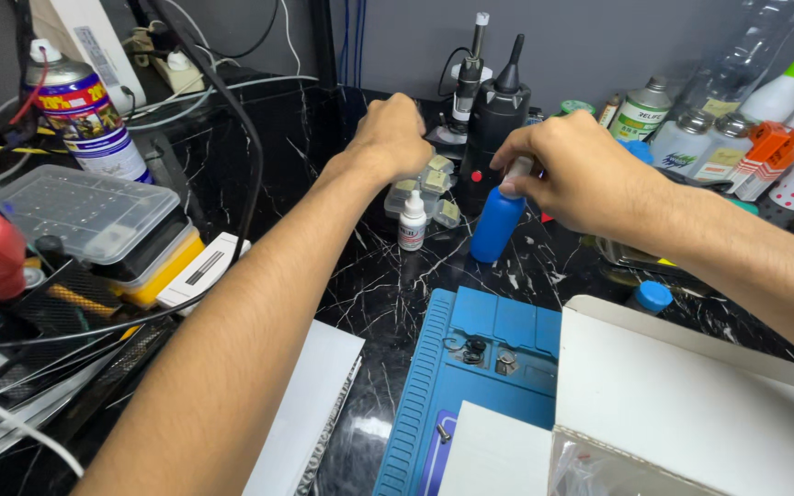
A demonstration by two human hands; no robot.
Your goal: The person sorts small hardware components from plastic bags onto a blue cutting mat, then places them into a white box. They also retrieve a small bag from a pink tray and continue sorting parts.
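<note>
**Both hands at the back of the worktop**

Nearest the camera on the black marble worktop (388,294) lies a blue mat (470,386) beside a white box (691,404). Farther back, the right hand (572,174) closes its fingers on the white cap of an upright blue bottle (496,225). Just left stands a small white dropper bottle (413,221). Beyond it, the left hand (392,138), curled shut, rests on clear plastic cases (425,188); whether it grips them cannot be told.

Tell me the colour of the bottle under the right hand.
Blue bottle, topped by the right hand; head view.
</note>
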